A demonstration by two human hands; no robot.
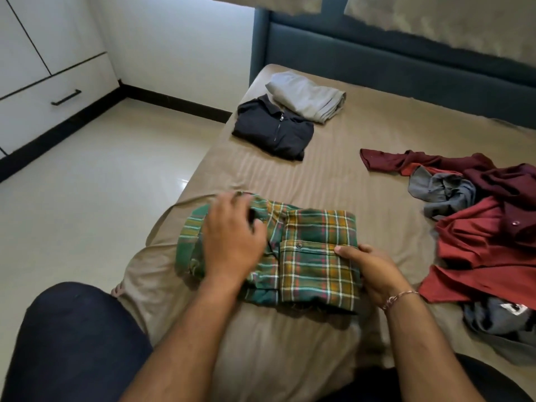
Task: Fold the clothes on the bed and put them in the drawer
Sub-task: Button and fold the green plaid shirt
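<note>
1. In the lower middle of my frame I see a green and orange plaid shirt (304, 256) lying folded into a rough rectangle on the bed (333, 175), which carries a tan sheet.
2. The left hand (232, 236) lies on the left part of the plaid shirt, palm down; its fingers are bent over the cloth near the collar end, and I read its grip as closed on a fold of the shirt, though motion blur softens the fingertips.
3. The right hand (368, 268) is at the shirt's right edge, just below the buttoned chest pocket; thumb on top and fingers tucked under, its grip pinches that edge. A thin bracelet (400, 297) sits on that wrist.
4. Toward the upper middle of the frame, a folded dark zip jacket (275, 129) rests on the bed, and a folded grey garment (307, 97) lies just behind it, touching or nearly so.
5. At the right edge lies an unfolded heap: a maroon shirt (435, 163) on top with one sleeve stretched leftward, a grey garment (441, 192) beneath it, a red shirt (475, 250) lower, and more grey cloth (493, 317) at the bottom.
6. In the upper left, a white cabinet has a drawer (43, 111) with a dark bar handle (66, 97); it appears closed.
7. A blue padded headboard (377, 59) runs across the top.
</note>
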